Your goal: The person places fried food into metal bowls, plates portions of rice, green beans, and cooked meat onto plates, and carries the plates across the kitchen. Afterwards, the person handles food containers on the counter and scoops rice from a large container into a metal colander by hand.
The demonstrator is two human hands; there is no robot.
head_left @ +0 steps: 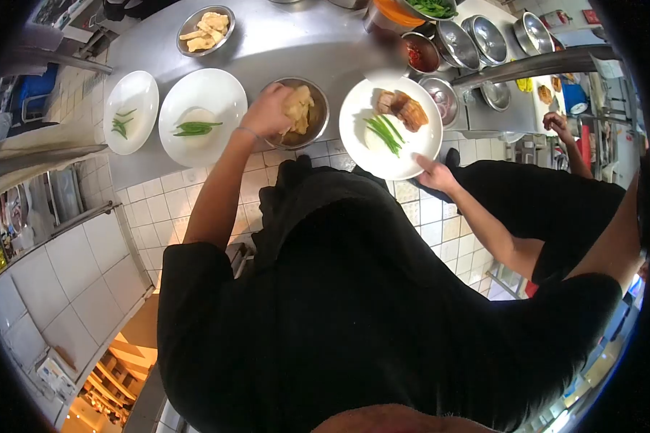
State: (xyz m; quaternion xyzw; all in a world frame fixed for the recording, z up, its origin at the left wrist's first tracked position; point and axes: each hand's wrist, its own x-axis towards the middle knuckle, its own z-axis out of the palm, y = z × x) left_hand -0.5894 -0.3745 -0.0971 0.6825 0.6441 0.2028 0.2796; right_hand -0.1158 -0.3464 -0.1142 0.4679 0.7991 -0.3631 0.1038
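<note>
My left hand (269, 112), with a thin band at the wrist, reaches into a metal bowl (323, 115) near the table's front edge. Its fingers are closed around pale yellow food pieces (300, 108); the fingertips are partly hidden. My right arm (614, 245) bends up and out at the right edge, so its hand is out of sight. Just left of the bowl stands a white plate (227, 81) with rice and green beans (197, 128). Farther left is a second white plate (143, 81) with a few beans.
At right a co-worker's hand (435, 175) holds a white plate (354, 137) with rice, beans and browned meat (412, 114). The co-worker's other hand (556, 123) is raised. Another bowl of pale pieces (207, 30) sits farther back. Several metal bowls (456, 45) crowd the back right.
</note>
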